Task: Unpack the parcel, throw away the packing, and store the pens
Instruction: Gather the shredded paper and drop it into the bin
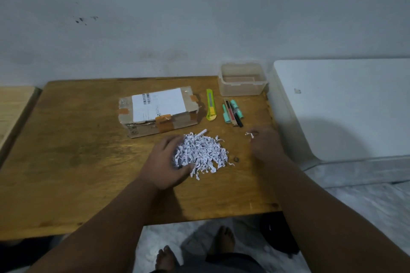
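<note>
Your left hand (165, 163) is cupped around the left side of the pile of shredded white paper packing (203, 154), fingers curled into the strips and gripping a bunch of them. Your right hand (265, 143) rests near the table's right edge, fingertips pinched together on 1 small scrap of shredded paper (249, 134) that sits apart from the main pile.

The pile lies on the wooden table (77, 162) about midway between its front and back edges, just in front of the cardboard parcel box (158, 112). The box lies flat toward the back edge, patched with brown tape and carrying a white shipping label (158, 104); barcodes show on the label, but the print is too small and blurred to read.

Right of the box lies a green and yellow utility knife (210, 104). Further right, the pens (233, 112) lie bunched together, touching: 2 mint-green ones, a black one and a narrow brown sleeve with red inside; their exact count is hard to make out. Behind them, at the back right corner, stands an open translucent plastic container (242, 80).

A white surface (343, 106) sits beside the table's right edge. Your bare feet (223, 239) show below the front edge, partly cut off.
</note>
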